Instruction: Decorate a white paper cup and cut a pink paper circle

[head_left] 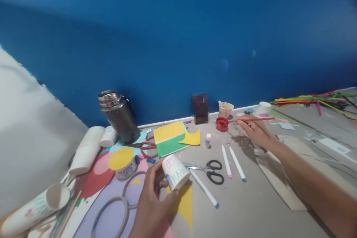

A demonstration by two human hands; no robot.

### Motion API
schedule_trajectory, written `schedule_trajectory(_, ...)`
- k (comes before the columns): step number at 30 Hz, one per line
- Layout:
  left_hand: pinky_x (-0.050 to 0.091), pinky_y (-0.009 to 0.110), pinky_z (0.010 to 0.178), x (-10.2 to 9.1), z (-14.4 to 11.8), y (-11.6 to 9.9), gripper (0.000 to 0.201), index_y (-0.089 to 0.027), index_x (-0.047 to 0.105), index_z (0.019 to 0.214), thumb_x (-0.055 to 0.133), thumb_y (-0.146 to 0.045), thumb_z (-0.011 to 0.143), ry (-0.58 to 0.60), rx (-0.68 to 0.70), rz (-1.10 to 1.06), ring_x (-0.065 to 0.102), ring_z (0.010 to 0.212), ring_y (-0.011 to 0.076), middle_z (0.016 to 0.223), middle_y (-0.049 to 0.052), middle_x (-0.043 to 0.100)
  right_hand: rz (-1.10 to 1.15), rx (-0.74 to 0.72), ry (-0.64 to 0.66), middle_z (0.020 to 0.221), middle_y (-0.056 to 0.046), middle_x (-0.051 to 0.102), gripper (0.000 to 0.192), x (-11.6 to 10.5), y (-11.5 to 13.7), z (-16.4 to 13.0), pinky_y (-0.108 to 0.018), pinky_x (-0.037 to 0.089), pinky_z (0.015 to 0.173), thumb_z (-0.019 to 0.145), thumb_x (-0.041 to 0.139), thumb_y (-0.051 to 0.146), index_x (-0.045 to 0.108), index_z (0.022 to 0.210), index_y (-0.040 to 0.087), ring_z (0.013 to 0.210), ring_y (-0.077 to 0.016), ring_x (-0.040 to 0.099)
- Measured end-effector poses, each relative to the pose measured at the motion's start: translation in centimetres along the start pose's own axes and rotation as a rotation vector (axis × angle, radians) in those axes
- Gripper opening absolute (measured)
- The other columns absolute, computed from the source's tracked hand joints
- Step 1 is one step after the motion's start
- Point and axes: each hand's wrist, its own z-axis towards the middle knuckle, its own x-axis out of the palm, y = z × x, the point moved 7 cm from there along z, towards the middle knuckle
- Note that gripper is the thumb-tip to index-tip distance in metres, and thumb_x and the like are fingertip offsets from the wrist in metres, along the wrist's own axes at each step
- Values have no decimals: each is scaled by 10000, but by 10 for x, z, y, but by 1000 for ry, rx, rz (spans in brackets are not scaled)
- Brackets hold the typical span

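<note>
A white paper cup (175, 174) with marker drawings is tilted in my left hand (154, 195), whose fingers and thumb are closed round it. My right hand (253, 130) pinches a red-handled paintbrush (262, 119). Its tip points left at a small open pot of red paint (222, 124); whether it touches the pot I cannot tell. Black-handled scissors (213, 171) lie just right of the cup. A blue-tipped marker (205, 189) lies below them, partly behind the cup. Two more white markers, one pink-tipped (227, 161) and one green-tipped (238, 164), lie between my hands.
At the back left stands a dark open flask (118, 117). Coloured paper sheets (170, 139), red-handled pliers (147, 148) and tape rings (110, 215) crowd the left side. A paper cup (225, 111) stands behind the paint pot. Pipe cleaners (306, 99) lie back right, by the blue wall.
</note>
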Motion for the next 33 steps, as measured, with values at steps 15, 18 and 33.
schedule_trajectory(15,601,397,842,-1,-3,1,814,-214,576,1446,838,-403,699,-112,-53,-3,687,962,261,1318,152,709,328,534,-301,706,-80,776,408,-8,-41,4,-305,470,552,908,582,531,776,822,182,577,-208,663)
schedule_trajectory(18,595,393,867,-1,-2,1,820,-210,581,1442,846,-391,687,-86,-73,2,691,1022,282,1323,153,710,340,537,-306,590,-57,720,352,-8,-38,2,-311,469,570,852,656,498,767,715,194,534,-205,632)
schedule_trajectory(33,568,456,981,8,-8,-17,697,-268,538,1397,821,-307,761,95,22,-58,633,1259,324,1472,132,602,1201,614,-132,636,-3,627,528,-18,64,-25,-206,321,417,593,990,558,621,680,191,473,-54,381)
